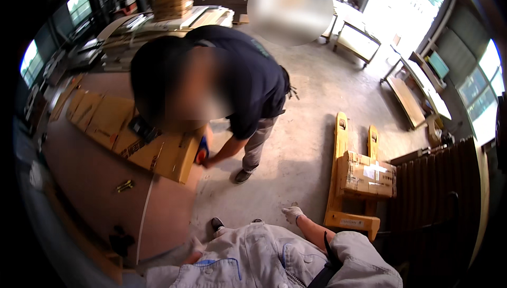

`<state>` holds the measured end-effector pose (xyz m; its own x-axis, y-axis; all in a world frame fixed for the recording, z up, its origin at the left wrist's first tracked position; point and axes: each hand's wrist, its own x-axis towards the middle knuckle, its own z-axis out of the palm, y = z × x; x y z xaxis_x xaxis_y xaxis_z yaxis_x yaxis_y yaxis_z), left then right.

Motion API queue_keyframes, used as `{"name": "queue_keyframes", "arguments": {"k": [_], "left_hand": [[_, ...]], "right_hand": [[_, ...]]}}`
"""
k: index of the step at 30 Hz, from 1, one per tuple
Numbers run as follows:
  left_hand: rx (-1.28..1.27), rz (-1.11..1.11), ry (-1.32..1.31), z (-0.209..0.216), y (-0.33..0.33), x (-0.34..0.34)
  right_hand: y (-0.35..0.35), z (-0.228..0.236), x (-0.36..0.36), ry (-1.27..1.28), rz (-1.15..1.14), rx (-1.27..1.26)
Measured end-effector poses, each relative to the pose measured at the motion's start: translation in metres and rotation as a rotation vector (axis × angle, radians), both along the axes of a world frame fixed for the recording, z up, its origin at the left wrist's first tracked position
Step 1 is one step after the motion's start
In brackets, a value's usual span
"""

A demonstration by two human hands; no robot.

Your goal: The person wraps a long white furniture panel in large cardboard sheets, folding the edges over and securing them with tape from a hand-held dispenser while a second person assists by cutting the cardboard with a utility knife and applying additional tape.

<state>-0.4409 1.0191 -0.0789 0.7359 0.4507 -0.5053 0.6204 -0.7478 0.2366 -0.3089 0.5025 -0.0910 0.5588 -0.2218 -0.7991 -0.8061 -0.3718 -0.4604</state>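
Observation:
My right hand, in a whitish glove, hangs over the concrete floor in front of my body. Its fingers look loosely spread and I see nothing in them. Low on the left, by the table's edge, my left hand is a pale smear partly behind my jacket; its fingers cannot be made out. Across from me a co-worker bends over a long, flat cardboard carton lying on the brown-topped table. The co-worker's hand holds a blue and red tape dispenser against the carton's near end.
A dark object lies on the carton. A small yellow-and-black item rests on the tabletop. To my right, a yellow pallet jack carries a taped cardboard box. Stacked boards and a worktable stand farther off.

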Motion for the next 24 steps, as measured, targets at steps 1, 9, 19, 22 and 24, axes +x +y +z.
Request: {"name": "queue_keyframes", "arguments": {"k": [1,9,19,22,24], "left_hand": [[-0.041,-0.006,0.082,-0.008,-0.012,-0.007],[-0.171,-0.065,0.325,-0.027,-0.051,0.038],[-0.206,-0.182,0.288,-0.025,-0.076,0.07],[-0.237,-0.23,0.296,-0.031,-0.096,0.077],[-0.253,-0.229,0.291,-0.033,-0.092,0.075]], "right_hand": [[-0.012,-0.011,-0.005,-0.01,-0.024,0.007],[-0.058,-0.046,-0.005,-0.038,0.09,-0.026],[-0.035,-0.003,-0.004,-0.22,0.154,0.001],[-0.062,-0.004,-0.019,-0.221,0.298,-0.156],[-0.065,-0.001,-0.02,-0.079,0.182,-0.041]]}}
